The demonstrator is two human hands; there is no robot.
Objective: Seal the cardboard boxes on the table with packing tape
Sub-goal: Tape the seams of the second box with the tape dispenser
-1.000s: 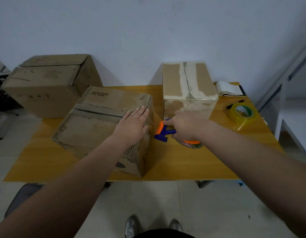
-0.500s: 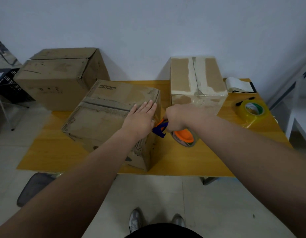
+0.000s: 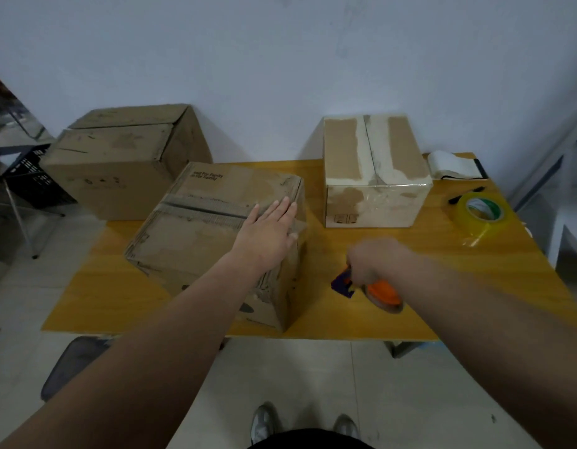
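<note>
A person's left hand is lying flat, fingers straight, on top of the nearest cardboard box, close to its right edge, on a wooden desk. The blurred right hand is gripping an orange and blue tape dispenser with curled fingers, low over the desk to the right of that box.

Bare forearms, grey trainers, possibly black shorts.
</note>
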